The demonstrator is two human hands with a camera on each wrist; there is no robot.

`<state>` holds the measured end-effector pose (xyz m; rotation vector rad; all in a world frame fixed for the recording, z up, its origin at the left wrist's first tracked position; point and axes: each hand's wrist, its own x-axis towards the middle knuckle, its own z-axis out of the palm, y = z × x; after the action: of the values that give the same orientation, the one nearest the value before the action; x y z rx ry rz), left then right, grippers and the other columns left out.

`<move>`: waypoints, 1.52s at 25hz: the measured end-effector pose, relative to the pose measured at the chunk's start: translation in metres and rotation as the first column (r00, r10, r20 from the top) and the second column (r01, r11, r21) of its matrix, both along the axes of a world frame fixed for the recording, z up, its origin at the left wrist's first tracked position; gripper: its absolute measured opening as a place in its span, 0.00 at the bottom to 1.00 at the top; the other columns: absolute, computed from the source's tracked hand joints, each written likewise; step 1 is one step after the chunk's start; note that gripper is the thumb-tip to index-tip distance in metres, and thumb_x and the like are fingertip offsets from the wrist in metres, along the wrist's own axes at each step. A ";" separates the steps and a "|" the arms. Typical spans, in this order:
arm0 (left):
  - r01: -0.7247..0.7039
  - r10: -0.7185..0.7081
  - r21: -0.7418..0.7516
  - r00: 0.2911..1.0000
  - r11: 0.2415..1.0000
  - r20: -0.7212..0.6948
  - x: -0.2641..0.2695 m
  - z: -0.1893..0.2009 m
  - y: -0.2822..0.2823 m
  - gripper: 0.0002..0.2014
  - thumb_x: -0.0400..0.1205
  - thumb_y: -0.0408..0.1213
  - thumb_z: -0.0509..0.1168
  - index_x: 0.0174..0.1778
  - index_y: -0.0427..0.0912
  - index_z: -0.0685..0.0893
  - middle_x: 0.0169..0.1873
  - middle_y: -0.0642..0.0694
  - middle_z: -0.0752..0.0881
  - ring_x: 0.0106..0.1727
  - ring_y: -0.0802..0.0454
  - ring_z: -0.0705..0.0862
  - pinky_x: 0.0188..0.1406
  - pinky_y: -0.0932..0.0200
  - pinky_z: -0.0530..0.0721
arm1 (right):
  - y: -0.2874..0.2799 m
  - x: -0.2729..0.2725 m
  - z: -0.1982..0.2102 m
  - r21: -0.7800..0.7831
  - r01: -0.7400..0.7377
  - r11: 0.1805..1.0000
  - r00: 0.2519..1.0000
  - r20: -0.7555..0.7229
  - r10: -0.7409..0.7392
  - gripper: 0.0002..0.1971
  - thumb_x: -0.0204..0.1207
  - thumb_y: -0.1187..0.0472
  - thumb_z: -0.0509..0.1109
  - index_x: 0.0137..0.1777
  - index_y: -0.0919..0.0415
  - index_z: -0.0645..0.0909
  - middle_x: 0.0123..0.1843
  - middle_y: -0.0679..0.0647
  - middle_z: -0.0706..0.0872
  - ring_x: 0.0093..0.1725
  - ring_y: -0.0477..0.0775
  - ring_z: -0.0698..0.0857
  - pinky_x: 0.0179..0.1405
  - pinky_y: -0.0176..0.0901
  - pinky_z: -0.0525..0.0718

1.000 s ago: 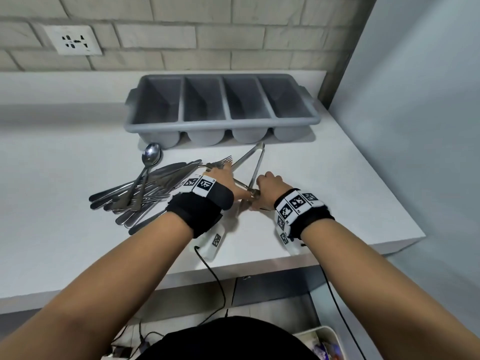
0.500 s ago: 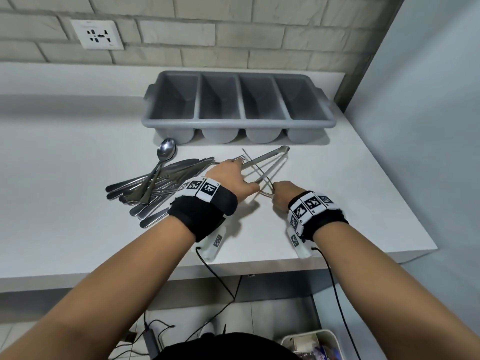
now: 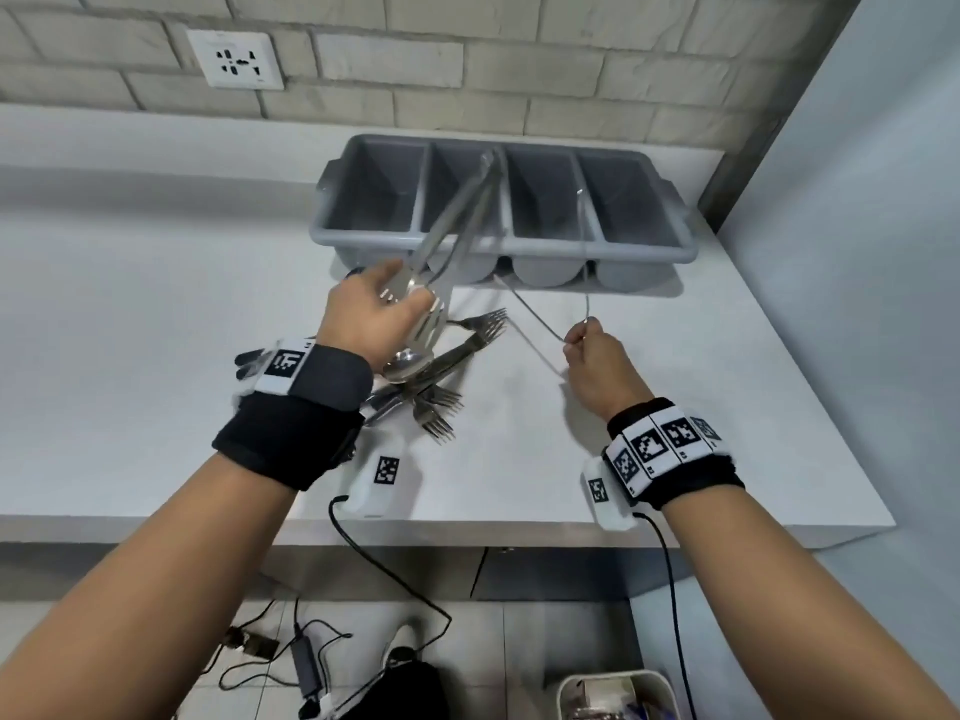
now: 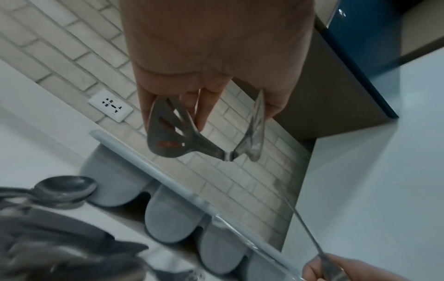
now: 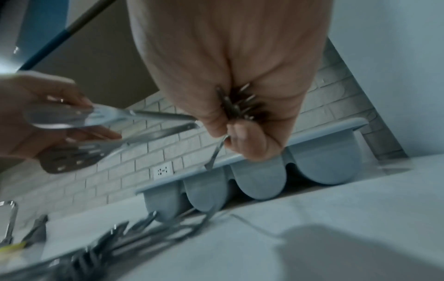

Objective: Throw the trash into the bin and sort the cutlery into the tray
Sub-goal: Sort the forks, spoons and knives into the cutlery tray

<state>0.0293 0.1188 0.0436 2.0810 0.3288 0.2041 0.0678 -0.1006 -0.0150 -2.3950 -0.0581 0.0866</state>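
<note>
A white counter (image 3: 156,314) is seen from the head view, backed by a brick wall with a socket (image 3: 236,59) at about 11 o'clock. The grey four-compartment tray (image 3: 498,246) is set at 12 o'clock against the wall; nothing is seen resting at the bottom of any compartment, so the sorting is judged to be barely begun. A heap of cutlery (image 3: 441,371), forks and at least one spoon, is left on the counter near the centre, just on the 6 o'clock side of the tray and partly hidden by the left wrist.

A pair of metal tongs (image 3: 457,220) is gripped by the left hand (image 3: 369,319), with the fingers curled round the slotted paddle ends; the hinged end is pointed toward 12 o'clock over the tray's second compartment from the left. A thin bent wire piece (image 3: 540,324), perhaps the tongs' locking ring, is pinched by the right hand (image 3: 597,366) at about 2 o'clock from the heap, its fingers closed tightly on it; what it is exactly cannot be told.

A bin (image 3: 618,693) is glimpsed on the floor at 5 o'clock, with something already inside. No trash is made out on the counter, so that half is judged possibly done, while nearly all the cutlery is left to be sorted.
</note>
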 end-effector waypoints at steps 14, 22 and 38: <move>0.013 0.024 0.263 0.990 0.965 -0.139 0.202 0.006 0.101 0.26 0.77 0.53 0.61 0.52 0.32 0.88 0.53 0.29 0.88 0.57 0.33 0.84 0.51 0.53 0.80 | 0.145 0.178 0.078 0.097 0.198 0.975 0.978 0.040 -0.203 0.16 0.82 0.67 0.53 0.65 0.74 0.72 0.66 0.70 0.79 0.65 0.65 0.78 0.62 0.48 0.74; 0.227 -0.094 0.402 0.941 0.887 -0.324 0.238 -0.034 0.093 0.31 0.81 0.56 0.57 0.60 0.29 0.83 0.61 0.29 0.84 0.65 0.34 0.80 0.63 0.49 0.78 | 0.170 0.220 0.048 -0.300 0.062 0.952 0.927 -0.335 -0.166 0.18 0.82 0.67 0.55 0.66 0.74 0.78 0.71 0.68 0.79 0.70 0.64 0.78 0.67 0.48 0.75; 0.614 -0.418 0.387 0.771 0.688 -0.481 0.069 -0.040 0.090 0.09 0.75 0.38 0.65 0.47 0.48 0.89 0.53 0.46 0.89 0.54 0.47 0.86 0.53 0.55 0.85 | 0.103 0.077 0.018 -0.359 -0.508 0.783 0.859 -0.283 0.428 0.09 0.74 0.56 0.71 0.52 0.57 0.87 0.48 0.50 0.85 0.52 0.54 0.84 0.56 0.48 0.82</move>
<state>0.0985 0.2090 0.0038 2.6695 -0.1613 -0.5075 0.1452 0.0024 0.0034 -2.7358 -0.6140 0.6194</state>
